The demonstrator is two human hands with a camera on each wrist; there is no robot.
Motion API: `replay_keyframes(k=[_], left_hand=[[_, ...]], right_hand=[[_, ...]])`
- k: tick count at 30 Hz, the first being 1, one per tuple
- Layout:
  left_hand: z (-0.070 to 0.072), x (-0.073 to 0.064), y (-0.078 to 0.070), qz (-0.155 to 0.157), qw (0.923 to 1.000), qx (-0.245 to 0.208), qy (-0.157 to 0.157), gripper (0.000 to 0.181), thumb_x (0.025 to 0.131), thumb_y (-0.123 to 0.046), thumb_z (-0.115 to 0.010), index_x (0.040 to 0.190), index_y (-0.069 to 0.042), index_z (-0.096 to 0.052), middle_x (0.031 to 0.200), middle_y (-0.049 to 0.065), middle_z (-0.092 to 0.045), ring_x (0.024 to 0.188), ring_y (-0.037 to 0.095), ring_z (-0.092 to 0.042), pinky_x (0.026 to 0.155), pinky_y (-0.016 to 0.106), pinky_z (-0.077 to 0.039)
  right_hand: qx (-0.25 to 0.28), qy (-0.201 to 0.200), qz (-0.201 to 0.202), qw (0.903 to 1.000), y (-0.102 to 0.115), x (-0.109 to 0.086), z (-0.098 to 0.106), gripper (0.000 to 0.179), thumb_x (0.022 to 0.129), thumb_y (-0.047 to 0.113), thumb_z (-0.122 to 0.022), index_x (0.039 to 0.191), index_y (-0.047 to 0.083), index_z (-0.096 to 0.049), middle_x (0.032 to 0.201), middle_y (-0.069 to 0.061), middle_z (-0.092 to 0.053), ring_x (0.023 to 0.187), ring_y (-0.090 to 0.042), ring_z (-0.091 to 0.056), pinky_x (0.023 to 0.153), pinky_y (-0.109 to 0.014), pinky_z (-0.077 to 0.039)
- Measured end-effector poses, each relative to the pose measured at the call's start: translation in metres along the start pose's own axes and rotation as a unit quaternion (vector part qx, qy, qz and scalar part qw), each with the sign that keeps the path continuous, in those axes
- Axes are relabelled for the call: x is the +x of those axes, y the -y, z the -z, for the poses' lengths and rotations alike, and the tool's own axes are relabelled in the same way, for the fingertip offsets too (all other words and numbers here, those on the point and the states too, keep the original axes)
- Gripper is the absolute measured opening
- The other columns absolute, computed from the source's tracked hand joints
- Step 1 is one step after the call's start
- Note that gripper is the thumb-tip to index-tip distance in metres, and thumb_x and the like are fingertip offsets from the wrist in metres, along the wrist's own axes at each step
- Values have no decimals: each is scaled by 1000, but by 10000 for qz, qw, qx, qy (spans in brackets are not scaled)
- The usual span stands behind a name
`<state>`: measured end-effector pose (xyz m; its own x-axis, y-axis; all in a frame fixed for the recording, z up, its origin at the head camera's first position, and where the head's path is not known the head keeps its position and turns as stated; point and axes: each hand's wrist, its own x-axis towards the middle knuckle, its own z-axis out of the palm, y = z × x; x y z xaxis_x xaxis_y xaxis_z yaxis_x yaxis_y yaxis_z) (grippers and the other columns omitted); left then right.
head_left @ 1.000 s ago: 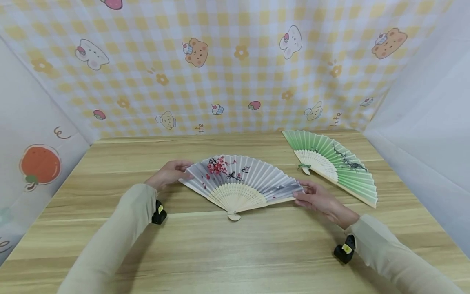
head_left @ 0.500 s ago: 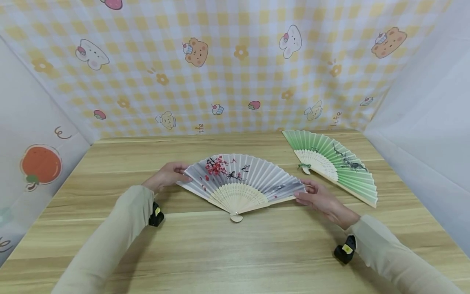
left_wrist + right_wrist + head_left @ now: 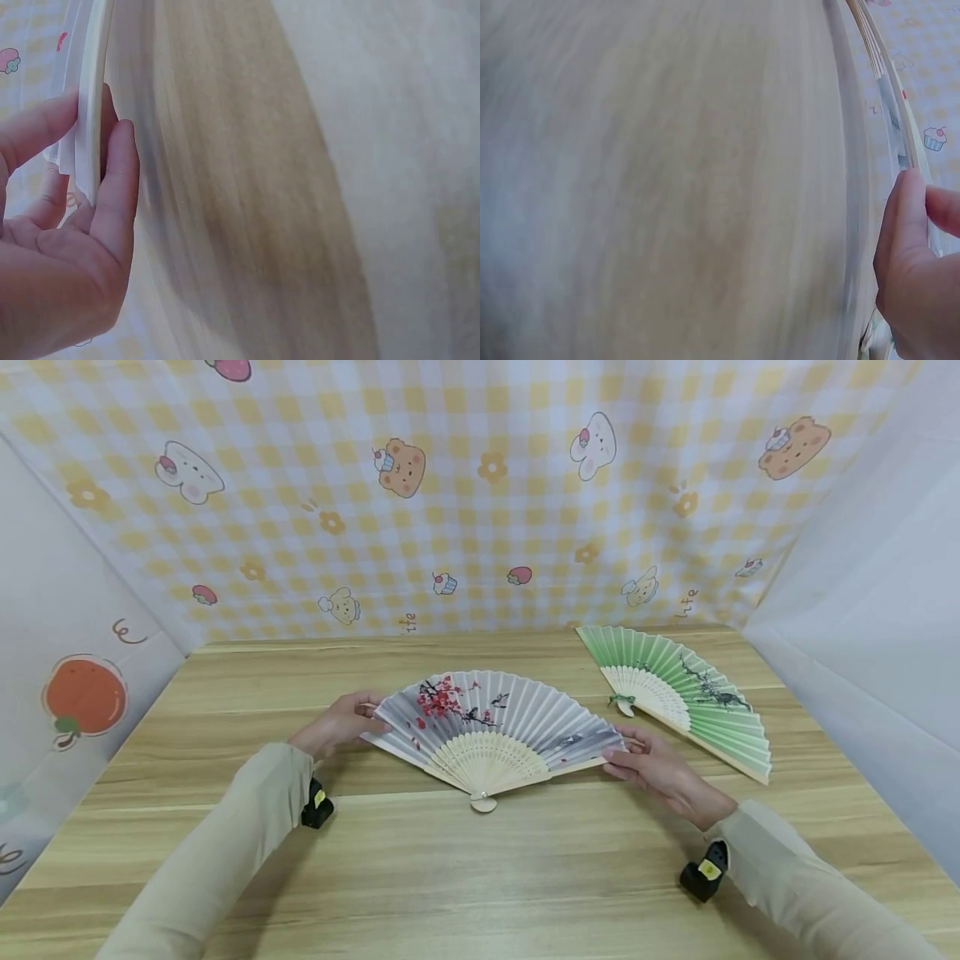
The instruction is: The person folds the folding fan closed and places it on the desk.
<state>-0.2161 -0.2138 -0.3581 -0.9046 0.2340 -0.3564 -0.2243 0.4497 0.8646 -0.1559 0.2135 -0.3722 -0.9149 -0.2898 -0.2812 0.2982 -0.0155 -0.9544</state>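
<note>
A grey-white folding fan with red blossoms and small dark birds is spread wide in the middle of the table, its pale ribs meeting at a rounded pivot end nearest me. My left hand pinches its left edge; in the left wrist view the thumb lies on one side of the outer rib and the fingers on the other. At the fan's right edge, my right hand pinches the other outer rib, which the right wrist view also shows between thumb and fingers.
An open green folding fan with dark branch print and a green tie lies at the back right of the wooden table. Behind the table hangs a yellow checked cloth. White cloth walls flank both sides.
My left hand has shifted slightly to the left, and the grey-white fan is spread a little wider with its upper edge slightly higher. The right hand and green fan have hardly moved.
</note>
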Motion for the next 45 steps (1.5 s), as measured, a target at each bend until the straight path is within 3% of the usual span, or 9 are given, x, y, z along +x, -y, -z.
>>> replay_keyframes(k=[8, 14, 22, 31, 42, 45], left_hand=[[-3, -2, 4, 101, 9995, -286, 53, 39, 81, 0, -58, 116, 3, -41, 98, 12, -54, 75, 16, -56, 69, 30, -52], [-1, -5, 7, 99, 9989, -360, 293, 40, 82, -1, -57, 117, 4, -39, 99, 12, -53, 75, 16, -56, 66, 28, -52], [3, -7, 9, 32, 9980, -394, 502, 43, 83, -4, -58, 120, 2, -37, 101, 13, -51, 80, 18, -54, 70, 29, -51], [3, -12, 10, 10, 9986, -392, 359, 52, 78, -1, -63, 123, 1, -38, 109, 17, -51, 85, 19, -56, 80, 32, -49], [2, -22, 6, -60, 9991, -407, -44, 56, 79, -6, -65, 126, 2, -37, 113, 19, -50, 82, 17, -57, 78, 31, -50], [2, -25, 5, -44, 9987, -491, -124, 57, 78, -5, -65, 128, 1, -37, 113, 18, -49, 80, 16, -57, 76, 30, -50]], right_hand=[[204, -2, -50, 9998, 1, -2, -2, 58, 89, -3, -47, 136, -9, -14, 102, -7, -52, 89, -10, -58, 84, -25, -46], [480, -236, -87, 9985, 1, -3, -5, 58, 88, -6, -46, 135, -9, -13, 98, -7, -52, 85, -11, -59, 83, -24, -46], [655, -240, 48, 9976, 1, -6, -6, 57, 88, -8, -45, 134, -10, -13, 97, -6, -50, 85, -10, -58, 83, -24, -47], [683, -261, 59, 9973, 5, -9, -8, 60, 88, -7, -46, 136, -8, -11, 98, -5, -50, 85, -10, -58, 82, -23, -47], [875, -114, 188, 9959, 7, -8, -10, 61, 87, -9, -46, 136, -9, -11, 97, -4, -55, 86, -12, -60, 82, -23, -47], [977, -96, 233, 9949, 8, -9, -10, 57, 86, -9, -48, 135, -8, -18, 96, -5, -56, 86, -12, -60, 82, -23, -47]])
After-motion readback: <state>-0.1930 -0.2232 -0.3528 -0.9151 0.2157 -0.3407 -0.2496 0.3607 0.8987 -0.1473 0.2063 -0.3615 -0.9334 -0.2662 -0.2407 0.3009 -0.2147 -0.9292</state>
